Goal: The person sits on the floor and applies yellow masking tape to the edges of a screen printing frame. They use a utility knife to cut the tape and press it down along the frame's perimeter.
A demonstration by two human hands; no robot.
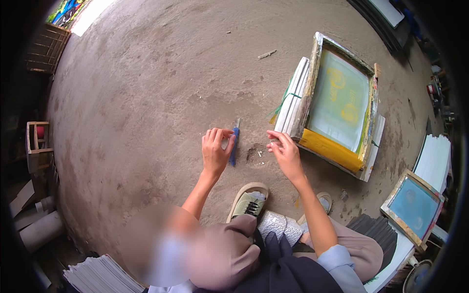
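My left hand (214,151) is raised over the floor with its fingers curled toward the thumb. A small pale thing (224,143) shows inside that curl, too unclear to name. Just right of these fingers, a blue utility knife (233,155) lies on the floor, its blade pointing away from me. Across from it, my right hand (286,155) has thumb and fingers drawn together in a pinch. Whatever is between those fingertips is too small to make out. That hand is near the corner of a wooden screen-printing frame (307,105), which has a greenish mesh and a yellow lower strip.
White boards (293,100) tied with green string lie under the frame. Below my hands are my shoe (250,199) and a silvery wrapped block (279,226). A smaller blue-meshed frame (414,206) rests at right. A paper stack (100,277) stands lower left; a wooden stool (39,146) is far left.
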